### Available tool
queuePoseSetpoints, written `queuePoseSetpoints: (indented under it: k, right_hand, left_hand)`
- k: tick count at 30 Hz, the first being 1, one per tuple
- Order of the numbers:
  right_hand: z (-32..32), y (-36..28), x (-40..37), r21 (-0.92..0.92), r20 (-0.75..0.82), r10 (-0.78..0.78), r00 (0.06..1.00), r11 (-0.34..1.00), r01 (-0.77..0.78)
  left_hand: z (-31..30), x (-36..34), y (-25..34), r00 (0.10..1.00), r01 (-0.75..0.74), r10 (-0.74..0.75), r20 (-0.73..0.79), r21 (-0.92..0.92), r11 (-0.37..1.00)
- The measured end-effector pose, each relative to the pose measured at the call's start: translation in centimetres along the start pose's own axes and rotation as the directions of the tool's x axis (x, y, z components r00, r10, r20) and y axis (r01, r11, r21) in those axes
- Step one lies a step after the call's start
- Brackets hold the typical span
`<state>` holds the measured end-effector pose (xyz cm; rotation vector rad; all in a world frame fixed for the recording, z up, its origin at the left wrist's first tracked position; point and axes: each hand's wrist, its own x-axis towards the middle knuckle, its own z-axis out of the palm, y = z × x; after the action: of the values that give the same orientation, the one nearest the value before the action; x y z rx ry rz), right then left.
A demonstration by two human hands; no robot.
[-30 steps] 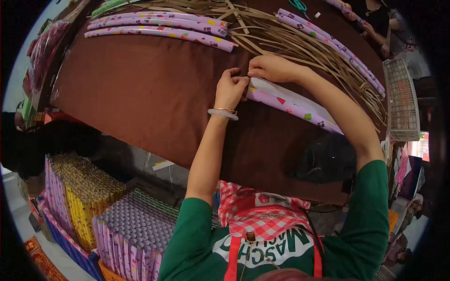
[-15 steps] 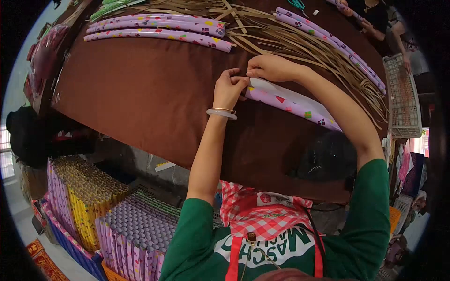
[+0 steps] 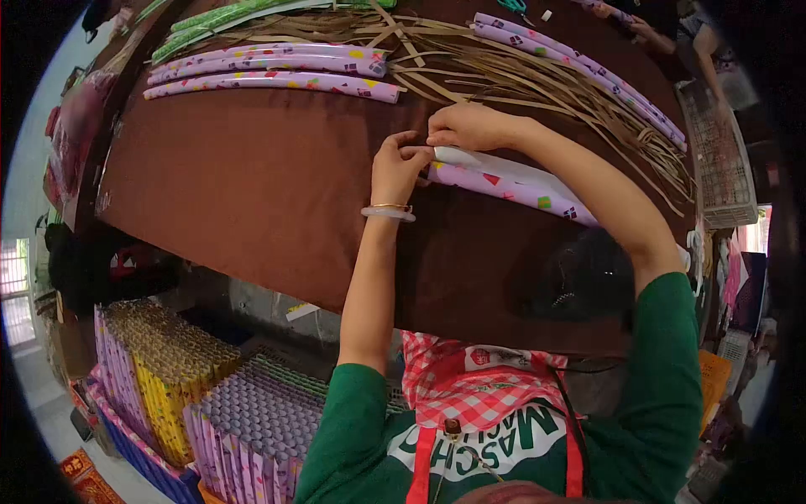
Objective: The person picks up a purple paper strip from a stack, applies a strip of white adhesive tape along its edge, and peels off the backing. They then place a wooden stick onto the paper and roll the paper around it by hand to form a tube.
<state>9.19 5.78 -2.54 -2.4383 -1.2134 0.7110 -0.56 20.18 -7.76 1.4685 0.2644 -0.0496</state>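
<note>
A purple patterned roll (image 3: pixel 512 190) lies on the brown cloth, with a white flap of its sheet (image 3: pixel 520 172) raised along the far side. My left hand (image 3: pixel 400 168) is at the roll's left end, its thumb and fingers closed on that end. Just beyond it, my right hand (image 3: pixel 466 128) has its fingers pinched at the white flap's left corner. The fingertips of both hands nearly meet. My right forearm crosses over the right part of the roll and hides its far end.
Purple rolls (image 3: pixel 269 82) lie at the back left, others (image 3: pixel 588 69) at the back right, around brown strips (image 3: pixel 537 84). A black object (image 3: pixel 588 277) sits near the front edge. Crates of upright rolls (image 3: pixel 260 420) stand below left. Another person's arm (image 3: pixel 709 63) shows at upper right.
The view has shifted slightly, so the table's things sit a little differently. Both hands remain at the roll's left end, with the fingers slightly moved.
</note>
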Motion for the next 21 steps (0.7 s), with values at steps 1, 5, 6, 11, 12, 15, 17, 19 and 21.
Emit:
queuePoseSetpoints:
  k: [1, 5, 6, 11, 12, 15, 17, 19, 21]
  right_hand:
    - [0.1, 0.1, 0.0, 0.002, -0.011, 0.011, 1.000, 1.000, -0.011]
    - [0.4, 0.7, -0.2, 0.068, -0.073, -0.046, 0.996, 0.996, 0.051]
    - [0.9, 1.4, -0.2, -0.012, -0.149, -0.161, 0.976, 0.987, 0.161]
    - [1.0, -0.8, -7.3, -0.178, -0.498, -0.081, 0.863, 0.984, -0.010]
    - [1.9, -0.7, -9.5, -0.073, -0.611, -0.064, 0.789, 0.997, 0.024]
    - [3.2, -2.3, -18.9, -0.013, -0.798, -0.015, 0.603, 1.000, 0.009]
    - [4.7, -3.1, -26.2, 0.029, -0.862, 0.055, 0.504, 0.998, -0.059]
    - [7.4, -4.5, -33.2, 0.268, -0.890, 0.308, 0.335, 0.950, -0.161]
    - [12.0, -4.8, -38.6, 0.557, -0.829, 0.555, 0.066, 0.830, 0.025]
  left_hand:
    - [-0.1, 0.0, 0.0, 1.000, -0.009, 0.009, 0.002, 0.003, 1.000]
    - [0.1, -0.4, 0.3, 0.999, -0.031, 0.031, 0.028, -0.004, 1.000]
    - [0.2, -0.5, 0.3, 1.000, -0.024, 0.024, 0.019, 0.020, 1.000]
    - [-0.7, 0.4, -0.8, 0.997, -0.032, 0.022, 0.071, 0.135, 0.990]
    - [-1.0, 0.8, -1.3, 0.997, -0.029, 0.020, 0.074, 0.124, 0.992]
    - [-1.2, 0.9, -1.2, 0.996, -0.067, 0.056, 0.070, 0.173, 0.983]
    - [-1.1, 0.7, -0.7, 0.996, -0.019, 0.003, 0.084, 0.191, 0.981]
    - [-1.9, 1.3, -1.4, 0.996, -0.064, 0.051, 0.067, 0.198, 0.978]
    - [-0.8, 0.5, -0.7, 0.996, -0.064, 0.073, -0.050, 0.170, 0.983]
